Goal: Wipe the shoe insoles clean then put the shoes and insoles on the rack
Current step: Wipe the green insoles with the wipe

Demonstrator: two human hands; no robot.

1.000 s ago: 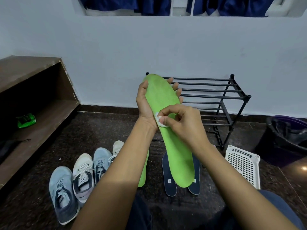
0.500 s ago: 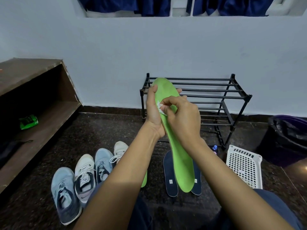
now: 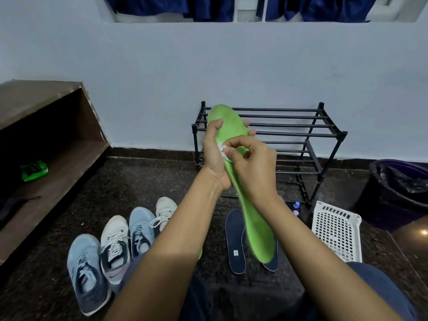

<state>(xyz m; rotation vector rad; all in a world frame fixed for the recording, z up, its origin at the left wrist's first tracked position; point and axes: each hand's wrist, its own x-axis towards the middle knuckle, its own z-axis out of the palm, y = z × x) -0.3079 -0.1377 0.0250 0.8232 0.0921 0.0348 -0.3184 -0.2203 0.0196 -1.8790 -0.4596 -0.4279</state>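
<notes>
Higher on the long bright-green foam insole (image 3: 257, 230) than a second ago, the right hand (image 3: 252, 165) pinches a small crumpled white wipe (image 3: 222, 151) against it with curled fingertips. Gripping the toe half, thumb in front and fingers wrapped behind, the left hand (image 3: 214, 156) holds it upright before the black metal-bar shoe rack (image 3: 301, 133).

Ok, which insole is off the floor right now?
The green insole gripped by the left hand, the right hand pinching a white wipe to it; both navy insoles lie on the floor.
</notes>
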